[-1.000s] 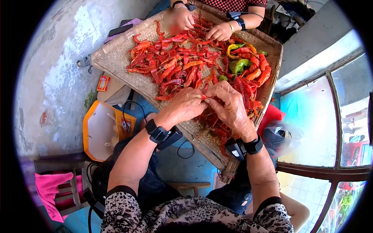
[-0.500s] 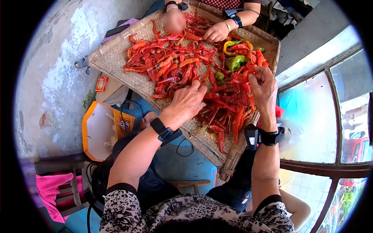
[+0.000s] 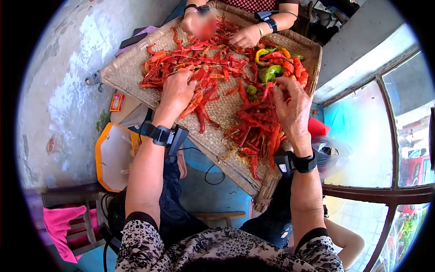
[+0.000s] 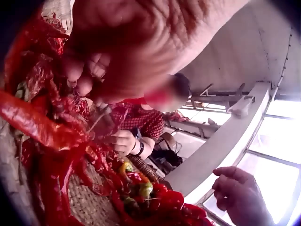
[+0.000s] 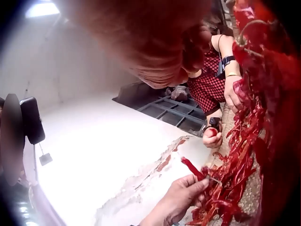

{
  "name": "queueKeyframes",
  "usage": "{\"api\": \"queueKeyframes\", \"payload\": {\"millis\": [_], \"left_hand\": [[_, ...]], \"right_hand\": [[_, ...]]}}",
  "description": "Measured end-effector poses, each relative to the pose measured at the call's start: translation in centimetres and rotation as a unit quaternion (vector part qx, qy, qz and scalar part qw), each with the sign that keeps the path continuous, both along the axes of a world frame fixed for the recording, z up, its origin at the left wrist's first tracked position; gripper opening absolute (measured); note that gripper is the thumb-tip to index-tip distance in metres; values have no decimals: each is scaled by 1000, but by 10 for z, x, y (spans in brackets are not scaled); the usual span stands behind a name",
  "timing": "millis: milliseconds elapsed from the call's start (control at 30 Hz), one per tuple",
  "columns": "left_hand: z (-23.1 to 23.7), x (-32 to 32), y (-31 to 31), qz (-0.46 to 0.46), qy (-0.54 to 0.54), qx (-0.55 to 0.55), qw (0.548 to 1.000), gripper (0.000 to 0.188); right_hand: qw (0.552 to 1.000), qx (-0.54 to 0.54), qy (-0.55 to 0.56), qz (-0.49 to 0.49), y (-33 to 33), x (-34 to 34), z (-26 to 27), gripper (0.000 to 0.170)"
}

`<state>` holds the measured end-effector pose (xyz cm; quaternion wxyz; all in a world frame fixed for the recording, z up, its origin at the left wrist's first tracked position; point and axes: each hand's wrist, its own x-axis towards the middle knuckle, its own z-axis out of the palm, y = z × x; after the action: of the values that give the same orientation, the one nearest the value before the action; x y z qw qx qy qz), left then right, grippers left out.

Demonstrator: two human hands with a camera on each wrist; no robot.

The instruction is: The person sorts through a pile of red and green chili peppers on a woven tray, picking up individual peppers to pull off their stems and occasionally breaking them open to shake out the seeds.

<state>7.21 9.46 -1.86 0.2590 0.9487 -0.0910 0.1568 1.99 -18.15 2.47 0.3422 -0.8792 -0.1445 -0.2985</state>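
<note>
Head: I look forward-down from above
Wrists: mine, close in, low, facing across
Shared, all three: red peppers (image 3: pixel 260 124)

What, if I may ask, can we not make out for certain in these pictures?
Head view: what, if anything, the right grip holds; its own curled fingers hide this.
Head view: the far person's right hand, partly lost in blur.
Head view: the far person's patterned top, cut off by the upper edge.
Head view: the bottom of the pile of red peppers, covered by those above.
</note>
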Motion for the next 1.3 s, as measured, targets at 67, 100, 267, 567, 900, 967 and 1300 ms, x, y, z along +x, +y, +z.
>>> {"api": "queueKeyframes", "payload": {"millis": [67,100,267,567,900,967,1300], "left_hand": [[4,0,0,-32,21,-117,992,17],[14,-7,-5,-32,38,-131,990,20],[13,-17,-11,-106,135,-238,956,24],[8,-53,-48,-228,185,-145,945,21],[4,-71,-55,-240,198,-28,950,23],[4,-69,-55,-254,215,-5,943,25],[-1,-52,-27,-220,99,-18,970,28]], "right_hand": [[1000,-8,15,23,12,-5,2,18],[999,-2,32,43,17,-5,-1,18],[986,41,107,120,34,-5,-15,22],[947,176,210,170,43,-4,-33,18],[946,250,173,110,24,-6,-10,7],[962,210,150,88,11,-5,-5,10],[994,-29,26,-99,-22,-8,-3,30]]}}
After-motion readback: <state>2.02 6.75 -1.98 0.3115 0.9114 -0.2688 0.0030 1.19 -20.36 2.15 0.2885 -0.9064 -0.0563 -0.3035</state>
